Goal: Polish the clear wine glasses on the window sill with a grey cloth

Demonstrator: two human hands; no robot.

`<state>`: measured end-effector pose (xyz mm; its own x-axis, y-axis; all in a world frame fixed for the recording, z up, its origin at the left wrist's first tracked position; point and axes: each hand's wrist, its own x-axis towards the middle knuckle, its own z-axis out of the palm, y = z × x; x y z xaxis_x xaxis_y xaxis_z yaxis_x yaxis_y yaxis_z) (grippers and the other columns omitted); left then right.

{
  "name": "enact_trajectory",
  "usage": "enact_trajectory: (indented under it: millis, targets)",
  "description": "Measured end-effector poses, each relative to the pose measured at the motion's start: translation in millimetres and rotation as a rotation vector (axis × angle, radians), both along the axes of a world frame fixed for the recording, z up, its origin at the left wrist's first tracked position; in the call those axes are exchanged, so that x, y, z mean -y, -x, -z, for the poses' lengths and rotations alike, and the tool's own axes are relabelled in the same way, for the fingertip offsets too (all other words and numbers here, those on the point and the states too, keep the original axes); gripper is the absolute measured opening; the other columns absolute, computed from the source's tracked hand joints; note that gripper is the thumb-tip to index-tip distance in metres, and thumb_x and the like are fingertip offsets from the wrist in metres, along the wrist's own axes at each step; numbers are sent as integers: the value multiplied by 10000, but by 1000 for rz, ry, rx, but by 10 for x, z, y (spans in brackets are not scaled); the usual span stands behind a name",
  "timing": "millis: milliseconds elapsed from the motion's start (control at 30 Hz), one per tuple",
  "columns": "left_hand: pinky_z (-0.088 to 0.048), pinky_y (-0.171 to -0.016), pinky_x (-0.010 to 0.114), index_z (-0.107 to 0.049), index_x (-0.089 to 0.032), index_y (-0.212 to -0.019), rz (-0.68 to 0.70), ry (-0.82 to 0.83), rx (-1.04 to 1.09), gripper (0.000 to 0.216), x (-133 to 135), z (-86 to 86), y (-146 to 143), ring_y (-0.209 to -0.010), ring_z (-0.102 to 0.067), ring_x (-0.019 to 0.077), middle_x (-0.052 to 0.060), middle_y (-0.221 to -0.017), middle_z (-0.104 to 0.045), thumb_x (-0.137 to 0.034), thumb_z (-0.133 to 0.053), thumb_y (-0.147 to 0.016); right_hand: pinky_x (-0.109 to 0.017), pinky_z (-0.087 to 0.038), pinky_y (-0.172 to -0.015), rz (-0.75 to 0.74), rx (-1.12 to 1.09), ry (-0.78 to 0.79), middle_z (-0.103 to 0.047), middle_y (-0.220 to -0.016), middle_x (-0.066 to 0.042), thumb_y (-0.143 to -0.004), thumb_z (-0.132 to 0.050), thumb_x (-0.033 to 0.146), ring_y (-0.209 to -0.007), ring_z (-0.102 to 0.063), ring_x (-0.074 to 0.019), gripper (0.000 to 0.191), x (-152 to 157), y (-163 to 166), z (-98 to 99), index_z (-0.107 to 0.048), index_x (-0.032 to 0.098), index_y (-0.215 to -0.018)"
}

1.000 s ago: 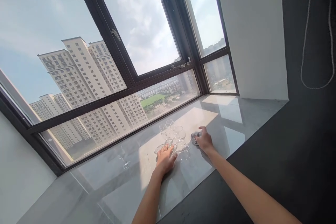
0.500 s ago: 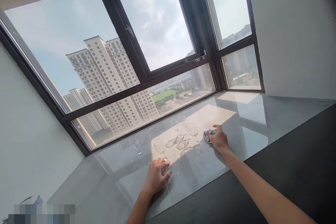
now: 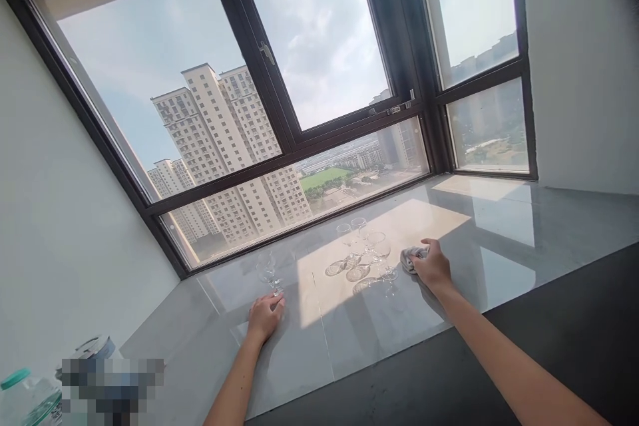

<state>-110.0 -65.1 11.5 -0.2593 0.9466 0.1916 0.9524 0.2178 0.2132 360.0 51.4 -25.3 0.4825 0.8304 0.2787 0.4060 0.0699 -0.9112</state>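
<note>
On the grey windowsill (image 3: 294, 359), my left hand (image 3: 267, 316) reaches to a clear wine glass (image 3: 266, 269). Its thumb and fingers are closed at the foot of this upright glass. A second glass appears to overlap it, but the outlines are faint. Toward the right, my right hand (image 3: 433, 267) grips a bunched grey-white cloth (image 3: 413, 258), which rests against the sill. Between my hands stand several clear stemmed glasses (image 3: 380, 251) in a sunlit patch, apart from both hands.
Dark-framed windows (image 3: 289, 158) rise behind the sill, with a wall on each side. At the lower left are a clear plastic bottle (image 3: 24, 396) with a green cap and a round container (image 3: 94, 348), partly covered by a blurred patch. The sill's front edge (image 3: 399, 339) drops to a dark face.
My left hand has moved left with a wine glass, bringing it beside the glass standing at the left. My right hand keeps the cloth in about the same place. The view has shifted left.
</note>
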Motion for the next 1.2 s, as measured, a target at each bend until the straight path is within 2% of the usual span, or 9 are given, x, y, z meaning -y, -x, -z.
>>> enact_trajectory:
  millis: [100, 200, 500, 600, 767, 900, 1000, 1100, 1200]
  targets:
    - [-210, -1177, 515, -571, -314, -1386, -29, 7, -58, 541, 2, 63, -10, -1419, -373, 291, 60, -1518, -476, -522, -447, -902, -387, -467, -746, -25, -11, 18, -649, -1016, -161, -714, -611, 343, -897, -619, -300, 540, 35, -4, -21, -499, 183, -1218]
    - [-195, -1188, 496, -579, -304, -1373, -17, -24, -76, 519, 54, 79, -29, -1412, -384, 268, 61, -1512, -483, -501, -425, -919, -370, -466, -721, -42, -20, 27, -647, -1023, -167, -731, -598, 356, -910, -615, -303, 553, 60, -5, -33, -484, 177, -1242]
    - [-391, -1051, 446, -694, -231, -934, 76, -255, -32, 340, 183, 17, -121, -1091, -605, 255, 69, -1090, -708, -398, -398, -915, -364, -461, -736, -14, -12, 12, -666, -991, -147, -738, -598, 319, -870, -614, -283, 529, 33, 22, -19, -494, 186, -1240]
    - [-452, -974, 411, -686, -231, -900, 260, -256, 17, 325, 181, -18, -474, -1030, -616, 246, 65, -1010, -706, -360, -388, -917, -350, -464, -739, -27, -26, -2, -667, -1003, -144, -743, -590, 305, -881, -618, -275, 521, 26, 34, -21, -492, 184, -1240]
    - [-449, -1021, 396, -694, -249, -1100, 646, -116, 134, 327, 131, -85, -1651, -1138, -584, 244, 84, -1180, -669, -368, -456, -911, -344, -464, -749, -25, -28, -7, -675, -995, -138, -747, -590, 276, -896, -622, -273, 491, 18, 47, -23, -497, 190, -1222]
    - [-351, -1132, 494, -527, -288, -1419, 775, 33, 154, 606, -79, -50, -2467, -1348, -448, 326, 118, -1572, -359, -476, -589, -847, -348, -467, -778, -14, -16, -33, -678, -980, -112, -744, -584, 252, -917, -621, -268, 479, 16, 50, -20, -493, 204, -1212]
    - [-268, -1165, 565, -430, -300, -1493, 753, 105, 138, 699, -301, -8, -2758, -1425, -344, 373, 119, -1630, -238, -521, -578, -846, -345, -463, -785, -13, -9, -47, -679, -953, -100, -741, -573, 243, -900, -627, -260, 476, 9, 48, -18, -493, 199, -1208]
    - [-223, -1163, 615, -496, -316, -1446, 735, 95, 89, 620, -429, -2, -2838, -1431, -321, 387, 96, -1588, -344, -542, -520, -869, -347, -459, -764, -18, -6, -45, -681, -937, -108, -744, -562, 257, -876, -633, -266, 466, 3, 42, -12, -501, 191, -1202]
    - [-266, -1148, 591, -576, -306, -1378, 742, 68, 76, 560, -359, -42, -2784, -1391, -365, 369, 100, -1519, -447, -550, -503, -878, -346, -457, -754, -25, -10, -52, -679, -978, -128, -747, -562, 279, -894, -633, -276, 479, 13, 34, -6, -497, 188, -1213]
